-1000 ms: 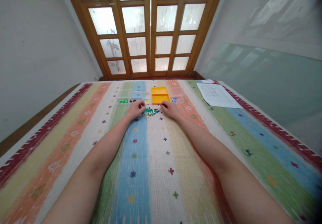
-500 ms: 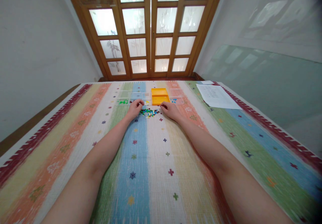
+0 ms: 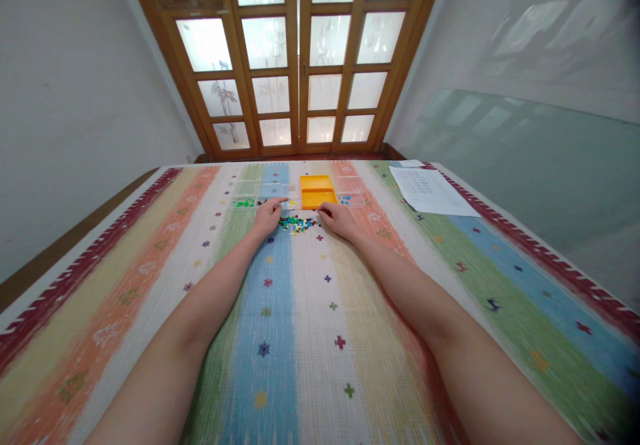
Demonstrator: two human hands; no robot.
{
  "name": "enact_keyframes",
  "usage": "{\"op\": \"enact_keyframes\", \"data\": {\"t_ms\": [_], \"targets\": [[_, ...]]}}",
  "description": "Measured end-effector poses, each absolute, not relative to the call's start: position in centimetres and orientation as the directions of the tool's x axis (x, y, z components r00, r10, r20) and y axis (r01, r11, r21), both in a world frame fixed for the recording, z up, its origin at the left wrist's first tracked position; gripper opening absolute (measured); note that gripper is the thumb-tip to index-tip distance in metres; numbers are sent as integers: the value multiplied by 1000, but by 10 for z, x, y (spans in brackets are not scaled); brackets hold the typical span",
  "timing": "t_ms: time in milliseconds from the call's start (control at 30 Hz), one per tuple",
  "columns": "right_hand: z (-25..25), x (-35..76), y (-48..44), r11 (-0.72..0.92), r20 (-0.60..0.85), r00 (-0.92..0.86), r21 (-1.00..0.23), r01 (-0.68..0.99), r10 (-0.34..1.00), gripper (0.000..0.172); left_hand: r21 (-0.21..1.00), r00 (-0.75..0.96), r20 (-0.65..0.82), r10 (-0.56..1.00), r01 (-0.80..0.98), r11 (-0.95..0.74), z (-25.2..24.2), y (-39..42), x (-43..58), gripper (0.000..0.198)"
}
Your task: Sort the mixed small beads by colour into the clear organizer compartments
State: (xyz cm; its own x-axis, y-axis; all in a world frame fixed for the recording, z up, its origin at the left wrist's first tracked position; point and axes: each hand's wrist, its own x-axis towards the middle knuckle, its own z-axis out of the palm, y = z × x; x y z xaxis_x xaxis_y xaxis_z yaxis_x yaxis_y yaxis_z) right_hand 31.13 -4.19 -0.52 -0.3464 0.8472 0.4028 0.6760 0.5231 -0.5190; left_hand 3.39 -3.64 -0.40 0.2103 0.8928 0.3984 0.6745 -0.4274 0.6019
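A small heap of tiny coloured pieces (image 3: 297, 223) lies on the striped cloth (image 3: 310, 311), far out in front of me. My left hand (image 3: 269, 214) rests just left of the heap, fingers reaching toward the clear trays (image 3: 250, 198) that hold green and dark pieces. My right hand (image 3: 336, 217) sits at the heap's right edge with its fingers curled into a pinch. What the fingers grip is too small to make out. An orange tray (image 3: 317, 191) stands right behind the heap. Another clear tray (image 3: 353, 193) with blue pieces is beside it.
A printed paper sheet (image 3: 430, 190) lies at the far right of the cloth. Wooden glazed doors (image 3: 300, 65) stand beyond the far edge. A glass panel (image 3: 525, 158) leans along the right wall.
My left hand has slid forward from the heap toward the clear trays, fingers stretching out. The right hand has stayed at the heap. The view has tilted slightly.
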Motion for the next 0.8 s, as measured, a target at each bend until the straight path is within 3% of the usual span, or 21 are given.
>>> {"op": "enact_keyframes", "data": {"t_ms": [367, 633, 800], "targets": [[-3, 311, -43, 519, 395, -348, -518, 680, 850, 17, 509, 233, 453, 860, 725, -464, -1, -38, 39, 52], [-1, 311, -44, 503, 375, -345, -516, 693, 860, 19, 433, 253, 459, 852, 773, -463, 0, -40, 36, 41], [0, 311, -45, 508, 381, -347, -515, 690, 857, 19, 363, 378, 418, 826, 764, -533, -2, -41, 36, 31]]}}
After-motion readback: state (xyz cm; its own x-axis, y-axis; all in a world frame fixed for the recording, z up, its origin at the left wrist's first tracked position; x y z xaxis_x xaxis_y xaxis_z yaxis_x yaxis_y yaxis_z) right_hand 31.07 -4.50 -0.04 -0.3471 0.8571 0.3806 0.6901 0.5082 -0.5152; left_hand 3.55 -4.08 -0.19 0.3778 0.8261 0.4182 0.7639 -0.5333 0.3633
